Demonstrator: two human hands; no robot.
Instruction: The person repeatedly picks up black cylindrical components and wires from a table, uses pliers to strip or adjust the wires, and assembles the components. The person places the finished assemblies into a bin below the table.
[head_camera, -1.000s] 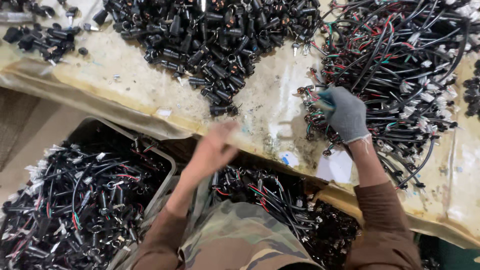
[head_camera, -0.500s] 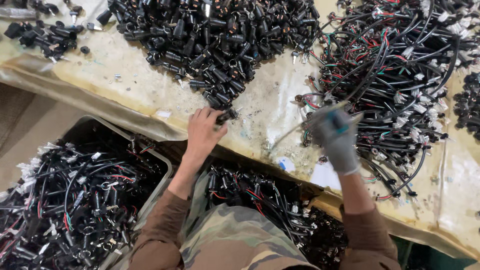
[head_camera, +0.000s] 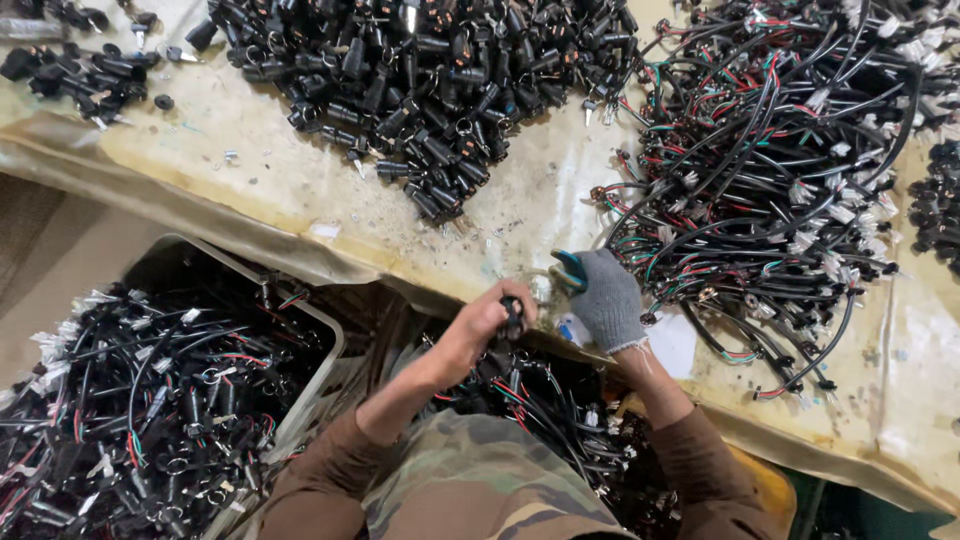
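The bare left hand (head_camera: 487, 322) is clamped on a small black connector (head_camera: 513, 316) at the table (head_camera: 300, 190) edge. The gloved right hand (head_camera: 607, 300), just at its three o'clock, grips a teal-handled tool (head_camera: 570, 266). Half a second ago the hands were apart, left by the black pile (head_camera: 430, 90), right over the wire bundle (head_camera: 790, 170); now they meet.

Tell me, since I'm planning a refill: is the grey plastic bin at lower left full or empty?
Full: the grey plastic bin is heaped to its rim with black wired connectors.
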